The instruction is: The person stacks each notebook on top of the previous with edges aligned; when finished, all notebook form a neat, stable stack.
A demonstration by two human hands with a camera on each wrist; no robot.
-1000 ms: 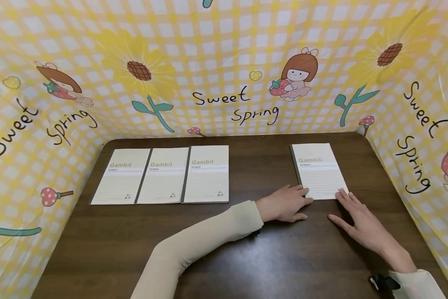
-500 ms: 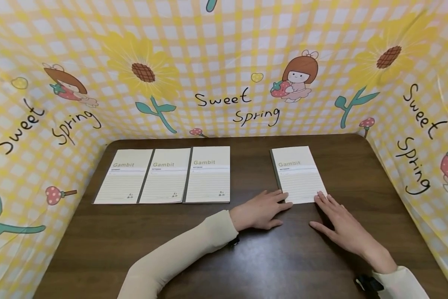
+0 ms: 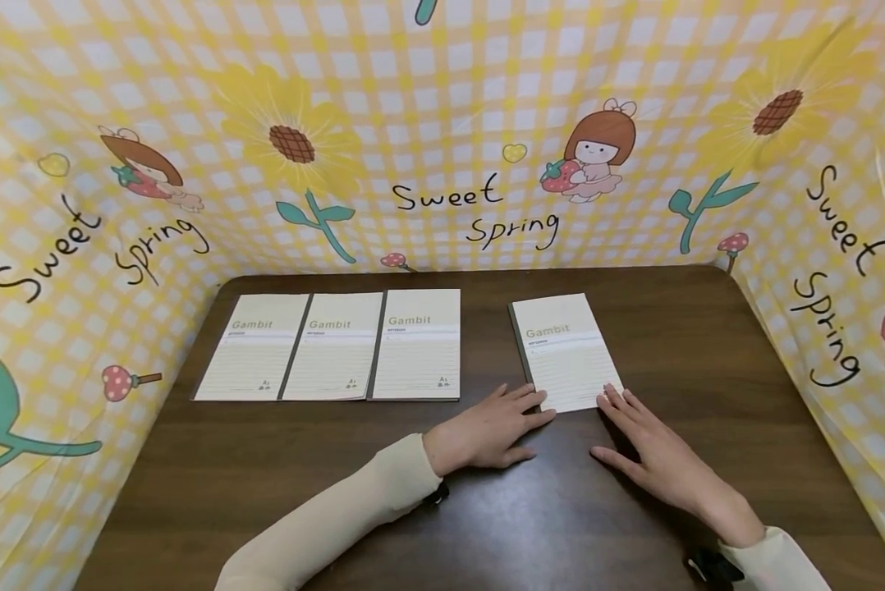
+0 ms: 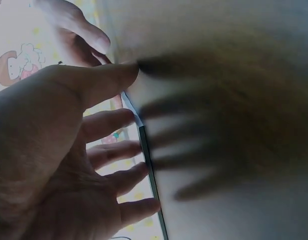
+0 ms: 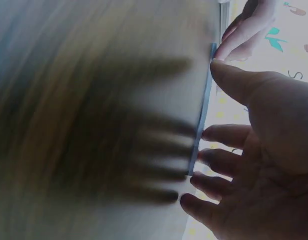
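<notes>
A white "Gambit" notebook [image 3: 564,353] with a dark spine lies slightly turned on the brown table, right of centre. My left hand [image 3: 487,428] touches its lower left corner with extended fingers. At the lower right corner, the fingertips of my right hand [image 3: 660,450] rest on the edge, the thumb held apart. In the left wrist view the fingers [image 4: 126,182] meet the dark spine edge. The right wrist view has the other hand's fingers [image 5: 218,160] along the notebook's thin opposite edge [image 5: 201,120].
Three matching notebooks lie side by side at the left: a left one [image 3: 252,349], a middle one [image 3: 332,349] and a right one [image 3: 416,345]. A strip of table [image 3: 487,328] separates them from the fourth. Yellow checked cloth [image 3: 450,123] walls the table's back and sides.
Both hands have slid the notebook left across the table and a little toward me, closer to the row of three. It has also turned slightly. The three notebooks keep their places.
</notes>
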